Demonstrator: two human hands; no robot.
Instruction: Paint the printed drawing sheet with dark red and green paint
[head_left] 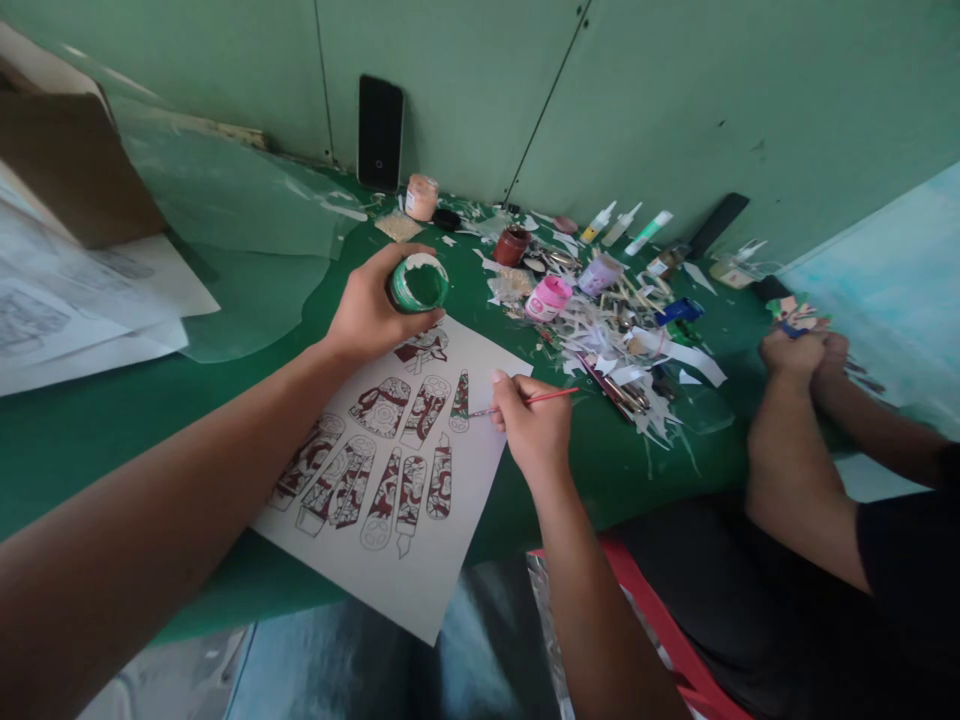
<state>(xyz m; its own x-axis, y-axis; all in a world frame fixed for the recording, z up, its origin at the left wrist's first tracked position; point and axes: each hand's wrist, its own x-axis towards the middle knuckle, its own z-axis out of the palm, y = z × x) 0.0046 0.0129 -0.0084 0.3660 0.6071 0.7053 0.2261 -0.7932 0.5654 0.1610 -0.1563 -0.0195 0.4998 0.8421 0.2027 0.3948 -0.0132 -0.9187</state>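
My left hand [371, 305] is wrapped round an open jar of green paint [420, 285], tilted so the paint inside shows, just above the sheet's top edge. A thin red paintbrush [551, 396] is pinched in my right hand [532, 420]. Its tip meets a small tapered printed shape [460, 400] that carries dark red and some green. Under my hands lies a white paper sheet [409, 600] with several outlined patterned shapes, many partly filled with dark red. The sheet's lower corner hangs over the table's front edge.
Pink [548, 298], lilac [600, 273], dark red [512, 245] and peach [421, 197] paint jars stand among paper scraps [615, 340]. A phone [380, 133] leans on the wall. Papers and a cardboard box [82, 165] lie left. At right, a co-worker's hands [799, 350] hold blue-handled scissors and cut paper.
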